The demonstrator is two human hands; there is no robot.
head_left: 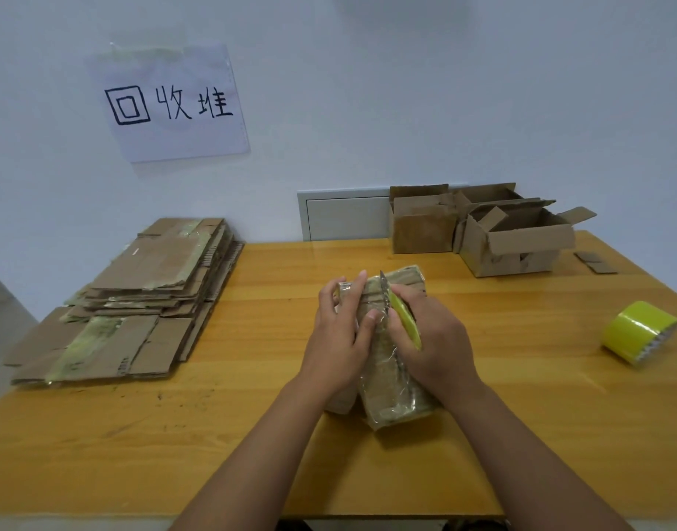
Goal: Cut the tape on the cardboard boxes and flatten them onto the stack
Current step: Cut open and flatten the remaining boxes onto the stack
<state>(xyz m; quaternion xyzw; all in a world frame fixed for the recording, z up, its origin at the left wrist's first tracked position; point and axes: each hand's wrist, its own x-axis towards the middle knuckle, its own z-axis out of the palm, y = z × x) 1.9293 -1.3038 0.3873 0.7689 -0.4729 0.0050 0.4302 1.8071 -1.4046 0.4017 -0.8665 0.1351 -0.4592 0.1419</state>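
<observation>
Probably a recycling workroom: flattened cardboard stack [134, 300], wall sign [168, 103].

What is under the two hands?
A taped box on the table. The left hand holds it; the right hand grips a knife. Its middle part is covered.

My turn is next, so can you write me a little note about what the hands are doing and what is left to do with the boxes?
Left hand grips the small tape-wrapped cardboard box at the table's middle.
Right hand holds the yellow-handled utility knife, blade at the box's taped top.
Done: a stack of flattened cardboard lies on the left.
Left: finish this cut, flatten the box, add it to the stack, then the open brown boxes at the back right. Mind the blade.
</observation>
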